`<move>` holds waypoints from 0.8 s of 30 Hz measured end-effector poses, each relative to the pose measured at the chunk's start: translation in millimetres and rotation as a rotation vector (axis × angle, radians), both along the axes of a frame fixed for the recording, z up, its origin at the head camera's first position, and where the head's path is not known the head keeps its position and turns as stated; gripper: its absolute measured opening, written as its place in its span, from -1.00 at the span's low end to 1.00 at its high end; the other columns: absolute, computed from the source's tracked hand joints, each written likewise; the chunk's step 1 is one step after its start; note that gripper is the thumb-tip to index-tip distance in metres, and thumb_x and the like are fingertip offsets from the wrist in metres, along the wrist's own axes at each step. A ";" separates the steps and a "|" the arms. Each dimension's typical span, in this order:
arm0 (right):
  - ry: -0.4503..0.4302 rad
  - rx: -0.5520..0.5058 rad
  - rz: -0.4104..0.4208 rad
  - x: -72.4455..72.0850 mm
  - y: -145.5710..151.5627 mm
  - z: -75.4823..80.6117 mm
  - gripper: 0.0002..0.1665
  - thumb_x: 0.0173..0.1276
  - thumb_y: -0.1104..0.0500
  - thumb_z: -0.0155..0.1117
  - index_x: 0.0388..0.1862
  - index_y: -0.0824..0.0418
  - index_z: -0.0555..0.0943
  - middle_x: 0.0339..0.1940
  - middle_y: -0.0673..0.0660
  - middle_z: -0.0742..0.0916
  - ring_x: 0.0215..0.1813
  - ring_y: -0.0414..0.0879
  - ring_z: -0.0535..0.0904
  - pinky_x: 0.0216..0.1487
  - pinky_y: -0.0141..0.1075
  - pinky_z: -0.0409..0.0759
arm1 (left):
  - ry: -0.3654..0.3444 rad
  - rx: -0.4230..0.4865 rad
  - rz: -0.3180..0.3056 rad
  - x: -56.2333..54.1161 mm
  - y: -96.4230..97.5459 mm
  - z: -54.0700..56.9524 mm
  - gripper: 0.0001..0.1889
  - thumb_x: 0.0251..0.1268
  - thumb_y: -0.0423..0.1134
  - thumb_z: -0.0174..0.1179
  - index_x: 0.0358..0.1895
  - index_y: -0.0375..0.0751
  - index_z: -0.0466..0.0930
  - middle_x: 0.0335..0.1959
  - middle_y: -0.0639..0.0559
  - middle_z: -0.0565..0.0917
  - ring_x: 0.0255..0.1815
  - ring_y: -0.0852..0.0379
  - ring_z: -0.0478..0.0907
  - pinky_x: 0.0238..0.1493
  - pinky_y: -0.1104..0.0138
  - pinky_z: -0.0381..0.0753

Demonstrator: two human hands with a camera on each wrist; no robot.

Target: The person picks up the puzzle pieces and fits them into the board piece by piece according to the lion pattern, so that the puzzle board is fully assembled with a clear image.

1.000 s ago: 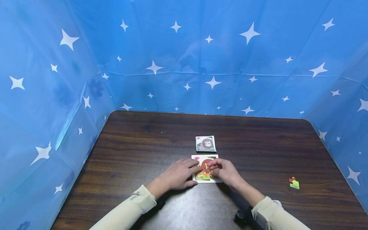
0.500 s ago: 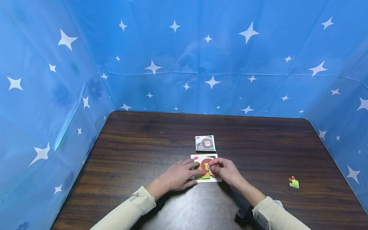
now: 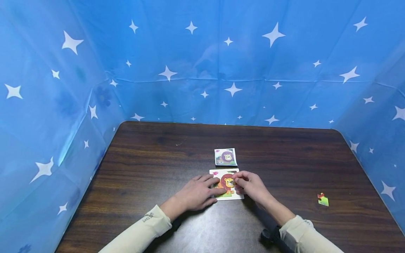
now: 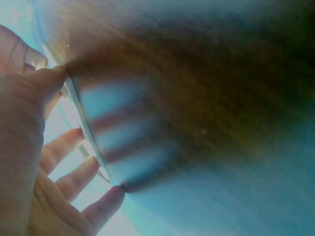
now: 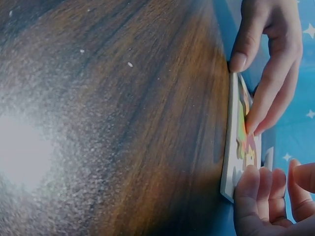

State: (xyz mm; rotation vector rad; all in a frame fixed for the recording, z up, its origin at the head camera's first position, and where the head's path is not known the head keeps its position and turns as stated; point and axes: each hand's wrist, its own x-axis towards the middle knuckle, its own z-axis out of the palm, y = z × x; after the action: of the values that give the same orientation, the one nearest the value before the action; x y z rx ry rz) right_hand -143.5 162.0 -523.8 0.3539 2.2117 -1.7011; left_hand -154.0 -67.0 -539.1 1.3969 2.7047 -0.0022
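In the head view a white-bordered puzzle board (image 3: 238,197) with a lion picture lies flat on the table. My left hand (image 3: 200,192) rests over its left side, fingers spread and fairly straight, fingertips on the pieces; the thumb is at the near edge. At the right side of the lion's face my right hand (image 3: 251,186) pinches a puzzle piece (image 3: 228,182) by its edge with thumb and forefinger; the fingers partly cover the contact. In the right wrist view the pieces look slightly raised in the board. One loose green-and-red puzzle piece (image 3: 323,200) lies far right.
A small lion picture card (image 3: 226,157) lies just beyond the board. A black object (image 3: 269,236) is under the right forearm. The dark wooden table (image 3: 158,147) is bounded by blue star-patterned curtains (image 3: 202,52) at the back and sides.
The lion's face has come into clearer view, and its piece has shifted and lies flatter. My right fingertips have moved slightly right; the left hand's forefinger reaches slightly farther across the board.
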 end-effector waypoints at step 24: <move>-0.008 -0.035 0.024 -0.8 5.7 -3.5 -0.77 0.49 0.32 0.08 -0.01 0.39 0.62 -0.25 0.16 0.68 -0.29 -0.13 0.60 -0.28 -0.32 0.65 | 0.068 -0.056 -0.004 2.2 2.3 1.7 -0.51 0.57 0.18 -0.06 0.50 0.51 0.28 0.49 0.07 0.39 0.50 -0.02 0.33 0.40 0.00 0.45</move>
State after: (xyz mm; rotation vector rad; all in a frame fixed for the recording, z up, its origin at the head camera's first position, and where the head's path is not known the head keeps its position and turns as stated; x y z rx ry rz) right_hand -144.3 167.6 -527.3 0.3236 2.1691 -1.7199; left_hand -151.7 -64.7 -537.3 1.4119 2.7334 -0.1270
